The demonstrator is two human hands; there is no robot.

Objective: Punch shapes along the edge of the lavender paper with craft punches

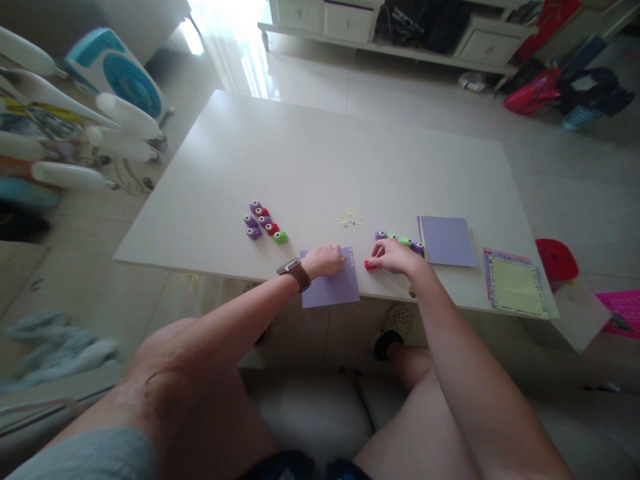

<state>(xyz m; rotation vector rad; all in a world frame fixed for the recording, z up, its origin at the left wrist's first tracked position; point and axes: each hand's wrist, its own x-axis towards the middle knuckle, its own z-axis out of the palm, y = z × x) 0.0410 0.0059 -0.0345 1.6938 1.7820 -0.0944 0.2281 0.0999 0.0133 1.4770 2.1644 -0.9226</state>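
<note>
A purple sheet of paper [330, 291] lies at the table's front edge and overhangs it, with a line of small punched holes along its right side. My left hand [325, 261], fingers curled, presses on this sheet. Just right of it, my right hand [396, 257] pinches a red craft punch [370, 265], which stands apart from the paper. Behind that hand is a row of purple and green craft punches [381, 235], partly hidden by it. Several more purple, red and green punches [263, 221] stand in a group to the left.
Tiny yellow and purple paper cut-outs [347, 217] are scattered mid-table. On the right lie a stack of purple sheets [448, 241] and yellow paper with a punched border [518, 285]. A red stool [556, 259] stands beyond the right edge of the white table [310, 153].
</note>
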